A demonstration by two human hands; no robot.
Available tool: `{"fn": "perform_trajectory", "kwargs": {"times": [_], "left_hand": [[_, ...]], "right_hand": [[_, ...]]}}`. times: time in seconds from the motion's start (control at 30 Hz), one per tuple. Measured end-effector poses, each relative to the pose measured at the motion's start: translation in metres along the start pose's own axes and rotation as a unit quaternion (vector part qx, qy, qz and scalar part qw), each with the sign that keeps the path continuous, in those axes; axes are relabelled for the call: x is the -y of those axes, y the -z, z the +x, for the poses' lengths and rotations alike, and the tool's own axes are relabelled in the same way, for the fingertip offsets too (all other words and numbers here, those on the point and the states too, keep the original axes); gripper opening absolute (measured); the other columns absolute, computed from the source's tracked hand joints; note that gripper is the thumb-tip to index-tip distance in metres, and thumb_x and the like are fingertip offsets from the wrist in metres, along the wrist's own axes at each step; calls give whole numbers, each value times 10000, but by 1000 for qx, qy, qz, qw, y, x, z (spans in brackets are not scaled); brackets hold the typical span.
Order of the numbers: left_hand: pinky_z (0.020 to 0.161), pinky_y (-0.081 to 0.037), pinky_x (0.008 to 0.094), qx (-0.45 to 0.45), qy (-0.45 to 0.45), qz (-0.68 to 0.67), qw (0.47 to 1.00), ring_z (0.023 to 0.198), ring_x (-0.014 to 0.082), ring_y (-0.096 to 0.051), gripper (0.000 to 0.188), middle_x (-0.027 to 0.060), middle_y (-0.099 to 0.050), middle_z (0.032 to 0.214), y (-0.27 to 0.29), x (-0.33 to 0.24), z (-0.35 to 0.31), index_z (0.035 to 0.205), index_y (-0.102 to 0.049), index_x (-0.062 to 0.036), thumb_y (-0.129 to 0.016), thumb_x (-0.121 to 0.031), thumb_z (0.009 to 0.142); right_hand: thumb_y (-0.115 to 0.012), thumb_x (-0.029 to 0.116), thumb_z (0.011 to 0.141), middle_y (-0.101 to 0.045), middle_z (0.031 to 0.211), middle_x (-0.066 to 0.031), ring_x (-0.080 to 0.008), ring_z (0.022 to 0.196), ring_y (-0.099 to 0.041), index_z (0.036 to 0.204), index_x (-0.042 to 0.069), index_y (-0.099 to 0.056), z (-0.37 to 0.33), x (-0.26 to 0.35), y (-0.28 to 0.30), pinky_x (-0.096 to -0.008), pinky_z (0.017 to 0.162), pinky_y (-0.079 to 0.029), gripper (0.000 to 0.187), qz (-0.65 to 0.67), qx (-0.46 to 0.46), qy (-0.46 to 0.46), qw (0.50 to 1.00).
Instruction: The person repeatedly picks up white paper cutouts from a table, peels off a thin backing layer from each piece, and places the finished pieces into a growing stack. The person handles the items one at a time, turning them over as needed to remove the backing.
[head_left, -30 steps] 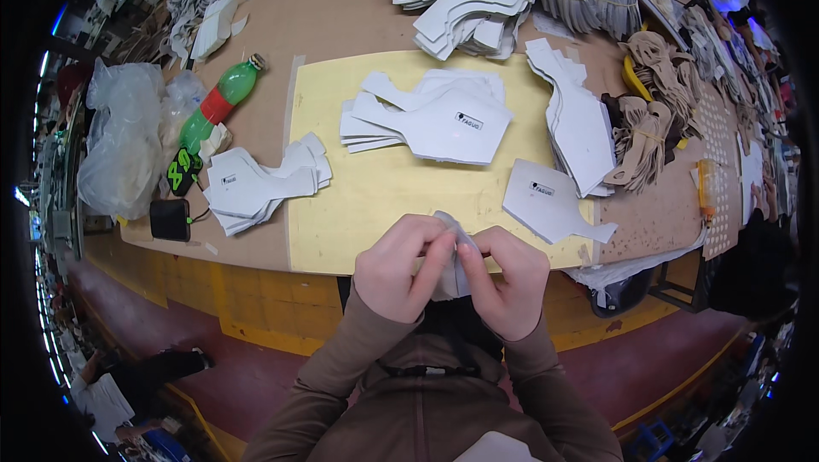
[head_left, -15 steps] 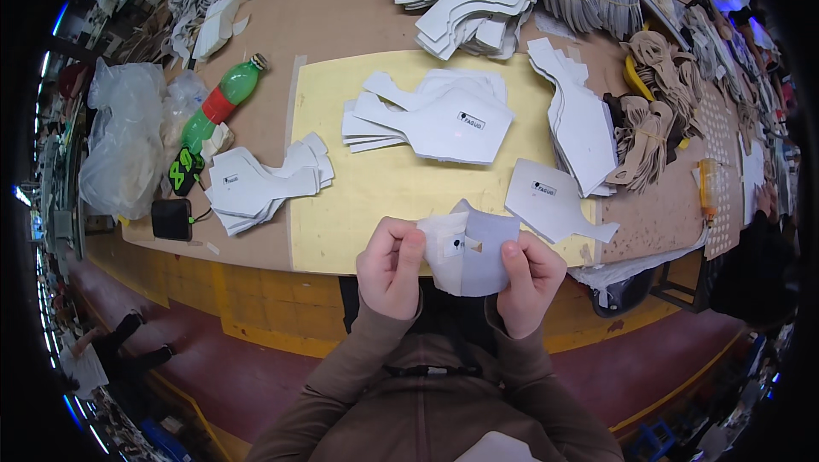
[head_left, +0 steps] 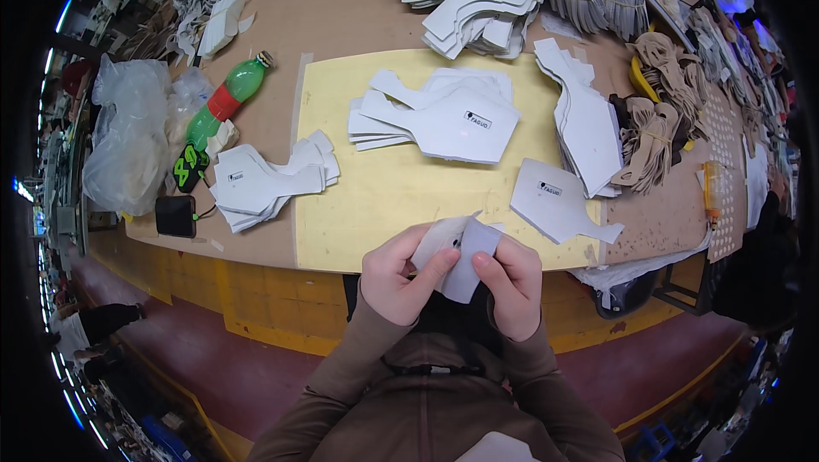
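Note:
My left hand [head_left: 397,277] and my right hand [head_left: 510,281] together hold one white cut piece [head_left: 461,255] of stiff sheet just over the near edge of the yellow cutting mat [head_left: 401,193]. Both thumbs press on the piece, which is partly folded between the fingers. A single white cut piece [head_left: 554,202] lies flat on the mat to the right of my hands. A stack of the same white pieces [head_left: 444,116] sits in the middle of the mat, and another stack [head_left: 260,180] lies left of the mat.
A green plastic bottle [head_left: 223,104] lies by clear plastic bags [head_left: 128,142] at the left, with a black phone [head_left: 177,215] near the table edge. More white stacks [head_left: 486,1] stand at the back; a tall pile [head_left: 589,125] and tan cut pieces [head_left: 653,133] lie right.
The piece was first bunched between both hands, then spread open and flat, and is now folded back in closer between my fingers. Nothing on the table has moved.

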State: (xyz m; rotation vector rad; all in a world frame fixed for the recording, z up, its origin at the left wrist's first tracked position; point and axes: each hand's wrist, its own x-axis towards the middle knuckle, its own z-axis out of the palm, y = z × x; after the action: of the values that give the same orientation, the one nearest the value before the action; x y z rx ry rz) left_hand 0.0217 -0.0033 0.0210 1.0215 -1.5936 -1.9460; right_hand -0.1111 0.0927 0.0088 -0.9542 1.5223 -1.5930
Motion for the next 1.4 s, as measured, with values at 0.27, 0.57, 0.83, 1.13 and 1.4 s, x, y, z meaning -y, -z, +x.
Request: {"fn": "perform_trajectory", "kwargs": {"times": [0.27,0.57,0.83,1.13,1.4], "left_hand": [[746,-506,228,-30,-15,-234,972,850,74,-630,187,66,-676,961,0,22,-8,1114,-625,43,-578,-119,1032],[930,-560,338,40,145,-456,877,1087,231,-677,400,172,-642,1244,0,37,1,1337,-491,69,-460,-235,1079],[924,-582,319,140,195,-625,743,1144,207,-656,432,150,-624,1290,-1,72,4,1397,-446,36,-429,-267,1089],[889,-581,346,-1,99,-477,873,1038,233,-706,399,178,-670,1212,11,53,6,1319,-516,90,-465,-221,1074],[902,-551,312,28,38,-367,929,1037,194,-674,335,168,-664,1177,22,9,-5,1276,-570,120,-525,-117,1045]], "right_hand": [[-541,231,958,-680,1030,-140,-185,902,-639,1100,-95,-627,-20,-16,-14,-292,805,-495,366,317,-87,-43,944],[-462,397,944,-652,963,-91,-192,873,-631,1116,-7,-580,-19,-39,-33,-333,820,-512,455,530,-222,-16,818],[-429,431,971,-591,1213,-148,-278,1113,-583,1293,1,-494,-23,-53,-15,-453,971,-469,542,598,-120,90,787],[-586,156,896,-611,1083,-153,-235,925,-589,1090,-6,-554,-8,-48,13,-356,842,-487,255,319,-117,49,939],[-752,-122,723,-642,906,-119,-222,777,-614,912,-9,-638,-6,-4,-3,-327,687,-495,248,-158,-114,264,944]]}}
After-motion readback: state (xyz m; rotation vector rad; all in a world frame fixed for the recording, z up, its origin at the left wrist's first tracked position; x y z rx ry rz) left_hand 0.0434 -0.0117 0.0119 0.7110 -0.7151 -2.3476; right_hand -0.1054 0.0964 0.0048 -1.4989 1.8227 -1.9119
